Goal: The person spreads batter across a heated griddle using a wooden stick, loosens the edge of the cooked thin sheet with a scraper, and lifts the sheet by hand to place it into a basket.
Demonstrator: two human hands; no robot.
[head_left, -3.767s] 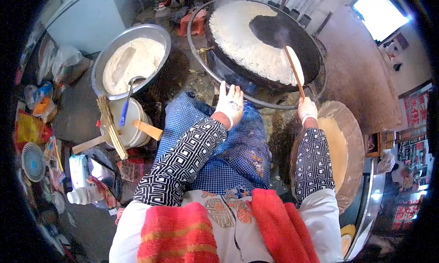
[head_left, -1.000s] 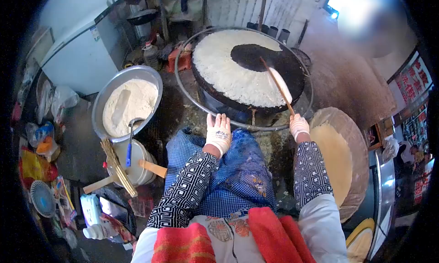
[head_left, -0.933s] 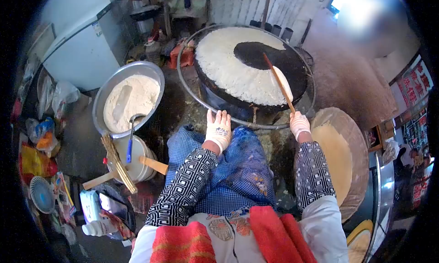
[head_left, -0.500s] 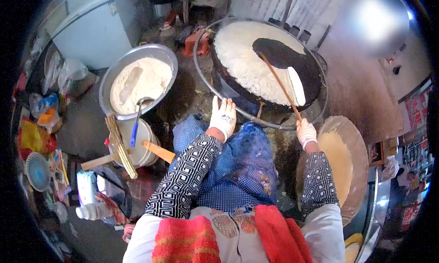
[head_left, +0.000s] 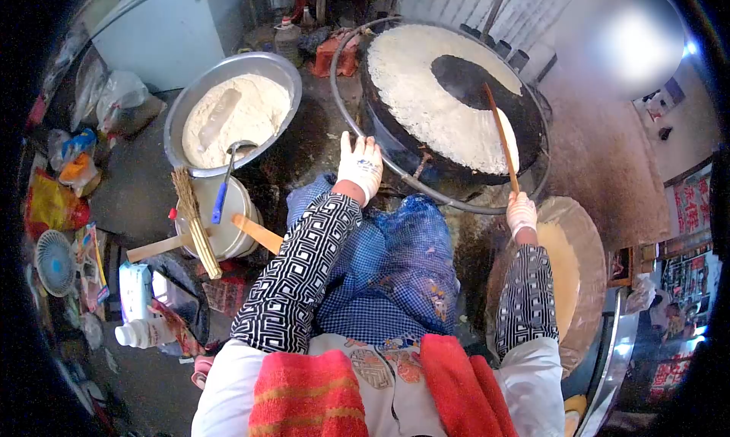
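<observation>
My right hand [head_left: 522, 212], in a white glove, grips the lower end of a thin wooden spreading stick [head_left: 499, 137]. The stick leans across the right part of a round black griddle [head_left: 536, 129], along the edge of a pale batter layer [head_left: 403, 68]. That layer curves around a bare dark patch near the middle. Beside the metal ring [head_left: 344, 106] circling the griddle is my gloved left hand [head_left: 360, 167], fingers stretched out and holding nothing. Whether its fingertips touch the ring, I cannot tell.
Left of the griddle stands a metal bowl [head_left: 169, 121] of pale dough or batter, with a blue-handled ladle [head_left: 220, 201] in it. A straw brush [head_left: 195, 224] lies across a white bucket [head_left: 247, 201]. At right is a wide basin [head_left: 593, 285] with yellowish contents.
The stick has swung more upright and moved right with my right hand. Batter now reaches farther along the griddle's right side. My left hand has shifted slightly left and up in view.
</observation>
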